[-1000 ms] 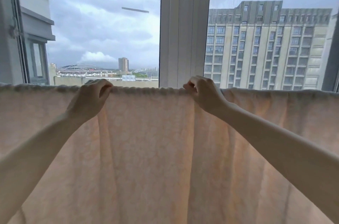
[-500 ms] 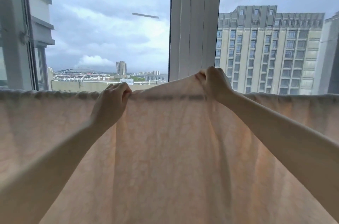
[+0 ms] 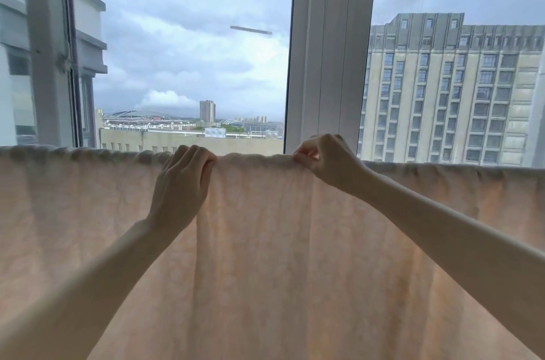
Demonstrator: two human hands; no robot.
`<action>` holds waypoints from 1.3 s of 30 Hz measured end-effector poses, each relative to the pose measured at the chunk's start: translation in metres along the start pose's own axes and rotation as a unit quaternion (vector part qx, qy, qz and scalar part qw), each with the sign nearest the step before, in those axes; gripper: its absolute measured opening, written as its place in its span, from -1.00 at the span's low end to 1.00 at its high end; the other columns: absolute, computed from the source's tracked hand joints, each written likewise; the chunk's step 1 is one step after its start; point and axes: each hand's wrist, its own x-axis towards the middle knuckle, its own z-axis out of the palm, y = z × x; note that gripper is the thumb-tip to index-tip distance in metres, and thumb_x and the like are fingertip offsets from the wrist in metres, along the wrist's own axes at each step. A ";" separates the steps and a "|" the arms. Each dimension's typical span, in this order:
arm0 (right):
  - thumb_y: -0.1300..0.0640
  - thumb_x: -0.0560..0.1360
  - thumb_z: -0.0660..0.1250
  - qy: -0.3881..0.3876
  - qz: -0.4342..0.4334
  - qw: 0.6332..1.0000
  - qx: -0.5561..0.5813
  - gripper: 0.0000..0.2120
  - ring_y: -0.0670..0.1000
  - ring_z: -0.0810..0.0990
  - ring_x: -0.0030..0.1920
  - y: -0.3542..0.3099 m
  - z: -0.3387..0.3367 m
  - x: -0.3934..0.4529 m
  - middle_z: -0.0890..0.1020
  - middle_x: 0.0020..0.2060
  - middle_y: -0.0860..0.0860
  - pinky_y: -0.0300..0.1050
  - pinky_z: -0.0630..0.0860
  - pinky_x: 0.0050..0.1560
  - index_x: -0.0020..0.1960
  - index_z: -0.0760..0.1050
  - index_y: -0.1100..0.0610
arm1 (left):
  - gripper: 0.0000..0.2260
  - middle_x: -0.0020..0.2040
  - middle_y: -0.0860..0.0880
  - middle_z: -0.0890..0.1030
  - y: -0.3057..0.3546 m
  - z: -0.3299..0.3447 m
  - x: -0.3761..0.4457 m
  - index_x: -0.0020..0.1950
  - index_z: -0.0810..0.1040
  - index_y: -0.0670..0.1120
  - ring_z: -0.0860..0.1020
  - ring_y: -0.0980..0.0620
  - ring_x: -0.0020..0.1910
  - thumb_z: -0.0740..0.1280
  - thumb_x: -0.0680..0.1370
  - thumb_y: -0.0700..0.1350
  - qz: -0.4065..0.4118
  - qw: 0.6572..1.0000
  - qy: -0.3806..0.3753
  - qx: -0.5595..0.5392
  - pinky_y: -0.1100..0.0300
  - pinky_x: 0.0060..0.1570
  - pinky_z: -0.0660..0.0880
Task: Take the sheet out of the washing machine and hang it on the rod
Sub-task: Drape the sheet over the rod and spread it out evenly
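A pale peach sheet [image 3: 265,241] hangs across the whole width of the view, folded over a rod that it hides along its top edge. My left hand [image 3: 182,180] lies on the top fold left of centre, fingers curled over the edge. My right hand [image 3: 327,165] pinches the top fold right of centre between thumb and fingertips. Between the two hands the fold sits slightly raised. The washing machine is out of view.
Behind the sheet stands a large window with a white centre post [image 3: 330,50]. An opened window frame [image 3: 47,50] is at the left. Outside are a tall grey building [image 3: 454,88] and a cloudy sky.
The right hand had lifted the fold above the rod line and has now lowered it back down. Both hands have shifted along the top edge, and the view has swung a little.
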 end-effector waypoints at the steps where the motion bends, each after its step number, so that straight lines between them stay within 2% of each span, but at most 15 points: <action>1: 0.15 0.49 0.40 0.021 0.000 1.000 -0.008 -0.89 -0.07 0.59 -0.25 0.000 0.000 0.002 0.69 -0.21 0.01 -0.05 0.57 -0.03 -0.06 0.68 0.17 | -0.85 -0.18 -0.04 0.57 -0.002 -0.003 -0.001 -0.09 0.54 -0.17 0.50 -0.07 -0.13 0.24 0.60 -0.14 0.008 1.000 0.009 0.008 0.09 -0.06 0.39; 5: 0.13 0.51 0.38 0.143 -0.037 0.989 -0.004 -0.90 -0.04 0.56 -0.24 -0.011 0.002 0.012 0.65 -0.23 -0.04 -0.03 0.55 -0.11 -0.09 0.66 0.11 | -0.84 -0.21 -0.06 0.60 -0.018 -0.015 0.001 -0.09 0.58 -0.18 0.54 -0.08 -0.20 0.26 0.61 -0.16 0.027 0.997 0.064 0.046 0.03 -0.10 0.46; 6: 0.13 0.51 0.38 0.145 -0.056 0.988 -0.003 -0.90 -0.04 0.55 -0.21 -0.016 0.004 0.012 0.65 -0.22 -0.04 -0.02 0.54 -0.11 -0.09 0.65 0.12 | -0.84 -0.21 -0.05 0.60 -0.019 -0.015 0.000 -0.09 0.59 -0.17 0.54 -0.07 -0.19 0.27 0.61 -0.15 0.052 0.996 0.049 0.058 0.04 -0.08 0.46; 9: 0.02 0.52 0.33 0.047 -0.093 0.993 -0.064 -0.82 -0.06 0.52 -0.15 -0.020 0.016 0.004 0.62 -0.22 -0.07 -0.02 0.52 -0.08 -0.16 0.60 0.09 | -0.83 -0.20 -0.01 0.60 -0.020 -0.009 -0.009 -0.09 0.62 -0.15 0.53 -0.04 -0.12 0.29 0.58 -0.10 0.105 0.993 -0.039 0.035 0.06 0.03 0.48; 12: -0.07 0.51 0.33 0.042 -0.072 0.995 -0.048 -0.78 -0.08 0.47 -0.09 -0.017 0.019 0.008 0.60 -0.24 -0.09 -0.10 0.45 -0.07 -0.21 0.54 0.05 | -0.81 -0.12 0.02 0.61 -0.024 -0.012 -0.007 -0.03 0.62 -0.13 0.53 -0.02 -0.07 0.28 0.57 -0.05 0.049 0.996 -0.071 -0.001 0.03 0.04 0.49; 15: 0.01 0.52 0.33 0.042 -0.063 0.997 -0.022 -0.87 -0.06 0.49 -0.01 -0.020 0.021 0.019 0.62 -0.06 -0.05 -0.02 0.49 0.03 -0.01 0.56 0.06 | -0.85 0.02 0.00 0.60 -0.032 -0.018 0.002 0.10 0.57 -0.13 0.53 -0.02 0.03 0.27 0.58 -0.13 -0.061 0.997 -0.045 -0.012 0.00 0.04 0.51; 17: 0.00 0.54 0.32 0.007 -0.073 0.997 -0.031 -0.78 -0.03 0.53 0.03 -0.024 0.026 0.024 0.61 0.06 0.00 0.00 0.52 0.07 0.11 0.55 0.08 | -0.82 0.09 -0.04 0.60 -0.043 -0.019 0.007 0.17 0.54 -0.14 0.54 -0.04 0.09 0.29 0.57 -0.24 -0.102 0.993 -0.054 0.008 0.00 0.03 0.53; 21: -0.04 0.57 0.26 -0.041 -0.078 0.996 -0.025 -0.66 0.00 0.62 -0.02 -0.032 0.042 0.030 0.60 0.14 0.03 0.01 0.57 0.01 0.27 0.49 0.11 | -0.77 0.12 -0.09 0.64 -0.073 -0.024 0.006 0.22 0.57 -0.16 0.55 -0.06 0.14 0.27 0.61 -0.12 -0.130 0.983 -0.126 0.032 -0.01 0.16 0.49; 23: -0.04 0.58 0.23 -0.044 -0.082 0.995 -0.025 -0.65 0.01 0.62 -0.01 -0.038 0.051 0.034 0.60 0.13 0.02 0.00 0.57 0.00 0.29 0.48 0.10 | -0.76 0.10 -0.08 0.65 -0.082 -0.029 0.005 0.21 0.59 -0.14 0.56 -0.04 0.12 0.28 0.61 -0.08 -0.123 0.982 -0.139 0.021 0.00 0.16 0.50; 26: -0.09 0.60 0.17 -0.036 -0.086 0.995 -0.035 -0.66 0.05 0.61 -0.02 -0.051 0.064 0.041 0.62 0.06 0.02 0.04 0.57 -0.03 0.20 0.53 0.09 | -0.78 0.04 -0.02 0.67 -0.090 -0.037 0.006 0.16 0.64 -0.11 0.58 0.01 0.06 0.32 0.58 -0.07 -0.100 0.987 -0.126 -0.002 0.03 0.10 0.51; 30: -0.03 0.56 0.29 -0.007 -0.069 0.998 -0.006 -0.77 0.02 0.64 -0.07 -0.070 0.081 0.052 0.69 -0.05 -0.03 0.02 0.57 -0.04 0.08 0.64 0.04 | -0.91 -0.13 0.01 0.65 -0.107 -0.042 0.006 0.02 0.64 -0.10 0.59 0.03 -0.10 0.35 0.57 -0.16 -0.103 0.989 -0.102 -0.009 0.13 -0.07 0.48; 33: 0.06 0.53 0.34 0.052 -0.020 0.998 0.029 -0.84 0.01 0.66 -0.07 -0.079 0.089 0.054 0.72 -0.09 -0.03 -0.02 0.58 -0.01 0.02 0.67 0.06 | -0.94 -0.22 0.03 0.61 -0.123 -0.045 0.002 -0.05 0.55 -0.09 0.58 0.00 -0.23 0.29 0.60 -0.18 -0.112 0.990 -0.085 0.006 0.08 -0.17 0.46; 37: 0.04 0.59 0.20 0.059 0.043 0.997 -0.031 -0.80 0.10 0.60 -0.17 -0.074 0.097 0.053 0.66 -0.18 0.00 0.07 0.56 -0.12 -0.07 0.57 0.07 | -0.88 -0.33 -0.02 0.57 -0.141 -0.056 0.000 -0.08 0.50 -0.10 0.52 -0.04 -0.33 0.22 0.63 -0.18 -0.166 0.984 -0.070 -0.013 0.07 -0.14 0.36; 39: 0.04 0.61 0.17 0.064 0.061 0.996 -0.006 -0.80 0.08 0.57 -0.19 -0.076 0.097 0.053 0.61 -0.18 -0.01 0.09 0.55 -0.12 -0.08 0.49 0.09 | -0.88 -0.36 -0.01 0.53 -0.143 -0.064 -0.002 -0.09 0.45 -0.07 0.51 -0.02 -0.35 0.20 0.63 -0.19 -0.169 0.982 -0.069 -0.039 0.07 -0.21 0.36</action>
